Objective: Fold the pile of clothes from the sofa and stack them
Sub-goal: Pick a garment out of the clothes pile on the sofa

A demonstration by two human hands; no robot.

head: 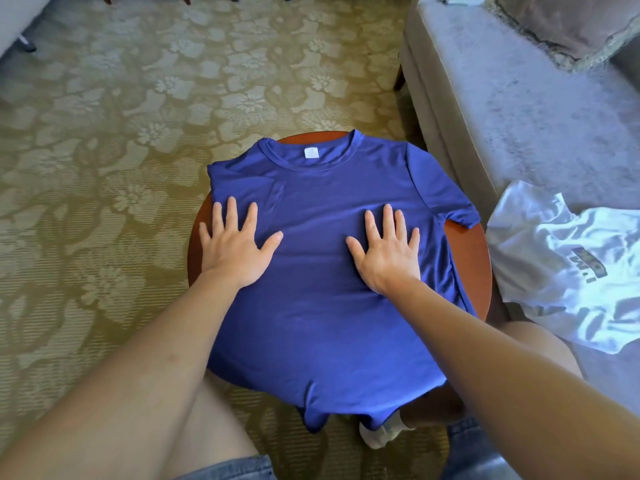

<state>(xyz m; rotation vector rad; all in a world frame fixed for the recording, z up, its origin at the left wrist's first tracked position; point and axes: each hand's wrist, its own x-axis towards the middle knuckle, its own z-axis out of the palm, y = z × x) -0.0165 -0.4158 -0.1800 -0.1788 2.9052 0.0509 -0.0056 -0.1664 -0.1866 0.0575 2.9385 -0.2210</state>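
A blue T-shirt (318,188) lies spread flat over a small round wooden table (474,258), collar away from me, its hem hanging over the near edge. The left sleeve is folded in over the chest; the right sleeve lies out towards the sofa. My left hand (235,251) presses flat on the shirt's left side, fingers straight and spread. My right hand (388,251) presses flat on the middle-right of the shirt in the same way. A crumpled white T-shirt (561,268) with a dark print lies on the sofa to the right.
A grey sofa (512,109) runs along the right side, with a cushion (571,26) at its far end. Patterned green-gold carpet (138,133) covers the floor to the left and beyond the table. My knees sit under the table's near edge.
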